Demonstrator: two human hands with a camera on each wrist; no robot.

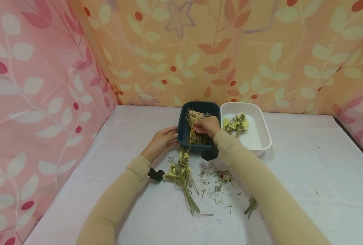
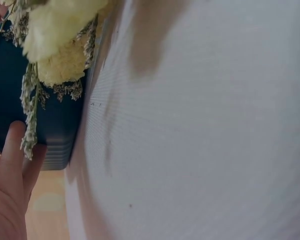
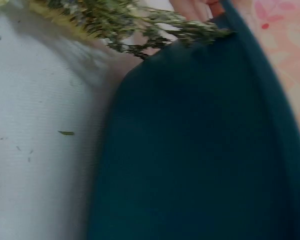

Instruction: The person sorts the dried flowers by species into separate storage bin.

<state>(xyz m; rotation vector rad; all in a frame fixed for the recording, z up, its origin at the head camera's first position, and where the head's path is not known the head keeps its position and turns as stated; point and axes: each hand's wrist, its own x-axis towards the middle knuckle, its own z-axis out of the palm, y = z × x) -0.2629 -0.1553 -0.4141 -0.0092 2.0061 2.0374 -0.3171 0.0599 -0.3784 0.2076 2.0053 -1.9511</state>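
My right hand [image 1: 209,126] reaches into a dark blue bin [image 1: 193,148] and pinches a small bunch of dried flowers [image 1: 195,117], pale heads up and thin stems down. The fingers of my left hand [image 1: 160,142] lie fairly straight against the bin's left side, as the left wrist view also shows at the bin's wall [image 2: 57,130]. In front of the bin, a bunch of yellow dried flowers [image 1: 181,172] lies on the table, its heads close to my left wrist. The right wrist view shows mostly the bin's outer wall [image 3: 180,150]; my right hand's grip is out of sight there.
A white bin [image 1: 259,131] holding yellow dried flowers [image 1: 241,123] stands against the blue one on the right. Plant crumbs [image 1: 216,189] are scattered over the white tablecloth [image 1: 144,217]. Some cut stems [image 1: 251,206] show beside my right sleeve. Patterned cloth [image 1: 181,68] hangs behind the table.
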